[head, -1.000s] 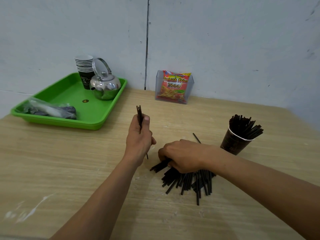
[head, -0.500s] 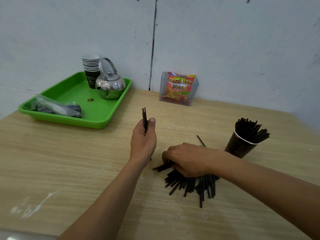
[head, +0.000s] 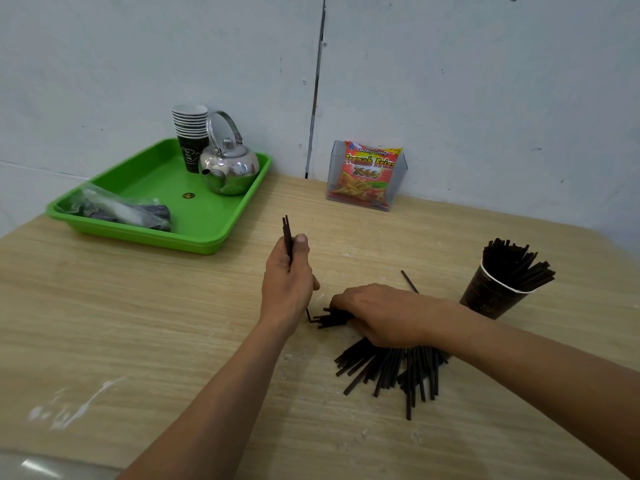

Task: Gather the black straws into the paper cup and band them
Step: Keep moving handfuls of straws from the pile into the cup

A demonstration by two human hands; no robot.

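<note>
My left hand [head: 289,282] grips a few black straws [head: 287,233] upright, their tips sticking out above my thumb. Just right of it, my right hand [head: 384,315] lies palm down on a loose pile of black straws [head: 391,370] fanned out on the wooden table, fingers curled around some of them. A dark paper cup [head: 485,301] with a white rim stands at the right, packed with black straws [head: 512,263]. One stray straw [head: 409,281] lies between my right hand and the cup.
A green tray [head: 214,233] at the back left holds a stack of paper cups [head: 189,133], a steel kettle [head: 230,169] and a plastic bag [head: 114,211]. A clear holder with a snack packet [head: 367,176] stands against the wall.
My right hand has pulled a bunch of straws leftwards out of the pile. My left hand keeps its straws upright. The view has shifted slightly.
</note>
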